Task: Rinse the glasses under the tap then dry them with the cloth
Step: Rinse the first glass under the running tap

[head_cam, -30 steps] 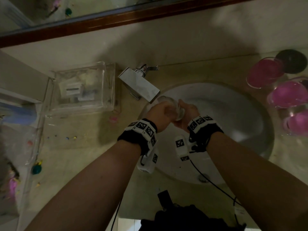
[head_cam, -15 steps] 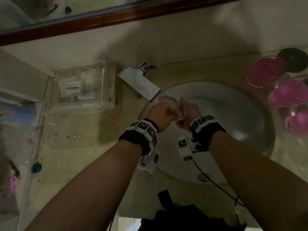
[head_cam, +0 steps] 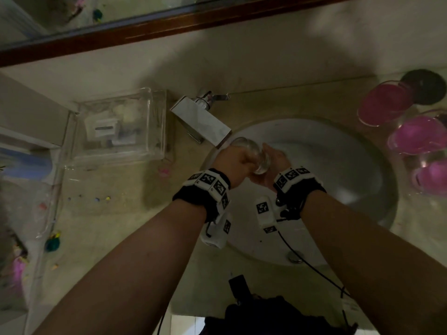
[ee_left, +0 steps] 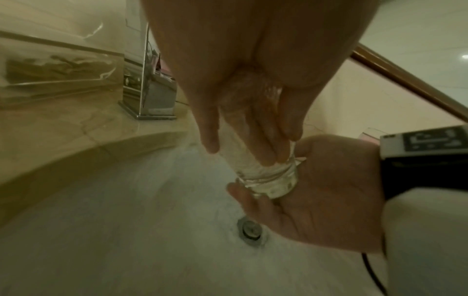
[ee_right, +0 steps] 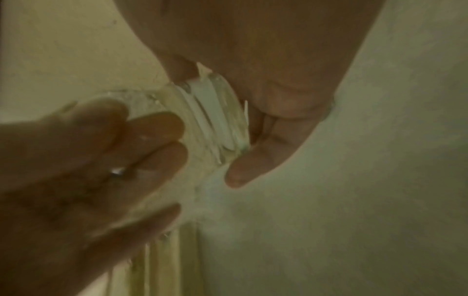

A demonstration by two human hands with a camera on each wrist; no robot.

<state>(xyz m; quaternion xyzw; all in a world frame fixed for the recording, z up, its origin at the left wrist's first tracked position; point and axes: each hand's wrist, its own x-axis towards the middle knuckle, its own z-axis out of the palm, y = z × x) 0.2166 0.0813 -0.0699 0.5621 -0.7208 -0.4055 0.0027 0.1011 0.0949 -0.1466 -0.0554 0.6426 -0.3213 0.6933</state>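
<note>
Starting at the left of the basin [head_cam: 362, 151], the square chrome tap [head_cam: 200, 122] juts over the rim, and right beneath its spout a clear glass tumbler [head_cam: 251, 153] lies tilted, nearly on its side, held between both hands. The left hand [head_cam: 233, 163] covers the mouth end, the end nearer the tap; from the left wrist view its fingers [ee_left: 268, 140] appear to reach down inside the tumbler, with the thumb along the outside wall, so it grips the wall rather than lying flat. The right hand [head_cam: 275, 163] cups the thick base [ee_left: 273, 180], which points away from the tap towards the person's right, with fingertips [ee_right: 243, 172] curled round the base edge. So the tumbler's long axis runs roughly from the spout towards the middle of the basin, mouth up by the tap, base lower. Water runs off the glass in the right wrist view. The rinse looks to be under way; both hands sit equally close. Further right of the basin stand three glasses showing pink [head_cam: 384, 102], and I see no cloth.
</note>
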